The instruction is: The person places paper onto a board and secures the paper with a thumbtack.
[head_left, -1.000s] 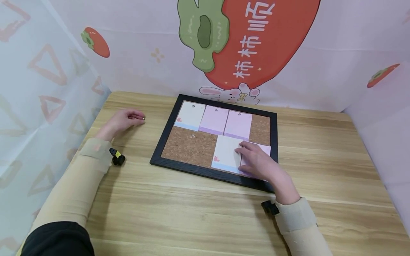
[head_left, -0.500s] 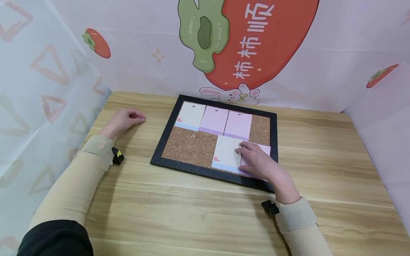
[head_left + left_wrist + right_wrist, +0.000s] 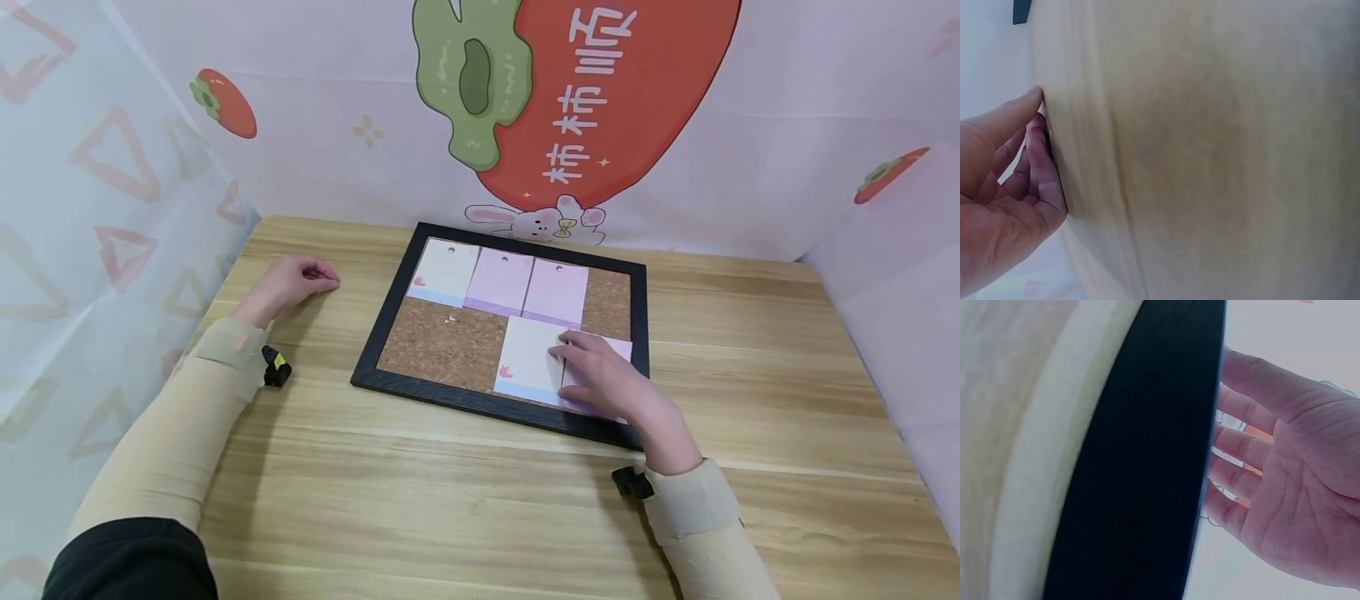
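Observation:
In the head view my left hand (image 3: 291,286) is at the table's left side, thumb and fingertips drawn together at the wood. The small shiny pin seen there earlier is hidden by the fingertips. The left wrist view shows curled fingers (image 3: 1044,165) against the table. On the cork board (image 3: 438,346), my right hand (image 3: 603,379) rests with fingers spread over a white card (image 3: 525,358) and a purple card (image 3: 618,348), partly covering both. Above them are a white card (image 3: 442,271) and two purple cards (image 3: 498,279), each with a metal pin at its top.
A black frame (image 3: 450,400) surrounds the board on the wooden table (image 3: 420,508). A small whitish bit (image 3: 451,318) lies on the cork. Printed cloth (image 3: 345,167) hangs behind and at both sides. Black wrist cameras (image 3: 276,367) sit on both cuffs.
A small shiny pin showed between my left fingertips a second ago; they have closed over it and it no longer shows. My right hand stays in place on the cards.

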`<state>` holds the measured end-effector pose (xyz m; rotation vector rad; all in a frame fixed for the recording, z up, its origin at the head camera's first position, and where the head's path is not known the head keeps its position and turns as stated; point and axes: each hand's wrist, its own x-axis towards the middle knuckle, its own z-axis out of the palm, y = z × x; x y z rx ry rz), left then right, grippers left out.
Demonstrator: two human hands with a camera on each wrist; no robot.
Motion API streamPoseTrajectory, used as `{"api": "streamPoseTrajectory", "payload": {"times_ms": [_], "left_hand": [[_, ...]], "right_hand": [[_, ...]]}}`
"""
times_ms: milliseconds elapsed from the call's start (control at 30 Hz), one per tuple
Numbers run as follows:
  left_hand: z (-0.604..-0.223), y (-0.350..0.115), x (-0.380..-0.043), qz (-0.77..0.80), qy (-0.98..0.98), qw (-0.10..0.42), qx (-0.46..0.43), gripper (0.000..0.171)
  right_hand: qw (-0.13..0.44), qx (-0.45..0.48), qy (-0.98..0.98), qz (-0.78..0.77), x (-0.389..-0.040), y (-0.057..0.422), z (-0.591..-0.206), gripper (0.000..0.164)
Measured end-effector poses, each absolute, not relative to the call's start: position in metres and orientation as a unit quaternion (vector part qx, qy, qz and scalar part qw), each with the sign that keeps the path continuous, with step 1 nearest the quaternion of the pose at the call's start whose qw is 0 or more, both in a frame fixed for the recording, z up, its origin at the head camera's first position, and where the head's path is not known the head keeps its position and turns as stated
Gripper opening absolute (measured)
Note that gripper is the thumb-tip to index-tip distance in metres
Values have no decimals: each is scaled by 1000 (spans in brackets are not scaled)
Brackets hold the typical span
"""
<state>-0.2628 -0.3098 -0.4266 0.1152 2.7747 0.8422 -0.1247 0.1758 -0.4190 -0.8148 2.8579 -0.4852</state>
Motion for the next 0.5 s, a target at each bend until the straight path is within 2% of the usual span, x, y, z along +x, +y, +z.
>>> {"api": "streamPoseTrajectory", "payload": {"times_ms": [500], "left_hand": [[-426,-313,-261,291,950,108,48,32]], "right_hand": [[69,-271,947,-159,-124,175,-418,52]]}}
